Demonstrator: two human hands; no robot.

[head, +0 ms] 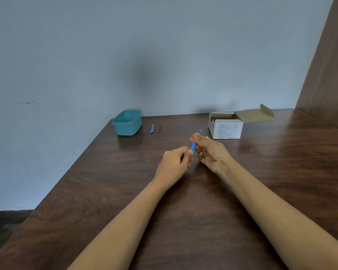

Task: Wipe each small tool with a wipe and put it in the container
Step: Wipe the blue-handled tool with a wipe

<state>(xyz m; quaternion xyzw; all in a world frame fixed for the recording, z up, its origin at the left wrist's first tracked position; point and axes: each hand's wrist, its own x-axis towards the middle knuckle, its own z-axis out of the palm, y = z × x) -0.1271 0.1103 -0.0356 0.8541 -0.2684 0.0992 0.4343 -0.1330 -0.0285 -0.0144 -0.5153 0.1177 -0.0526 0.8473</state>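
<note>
A thin blue-handled tool [193, 145] with a metal tip is held up over the middle of the table. My left hand [175, 162] pinches its lower end. My right hand [209, 151] curls round its upper part, with a bit of white wipe [206, 137] showing behind the fingers. A teal container [127, 123] stands open at the table's far left corner. To its right lie a second blue-handled tool [152, 128] and a pair of metal tweezers [159, 127].
A white cardboard box [225, 126] with its flap open stands at the back right. The dark wooden table [183, 211] meets a grey wall behind, and a brown panel [324, 75] rises at the right. The table's left edge runs diagonally towards me.
</note>
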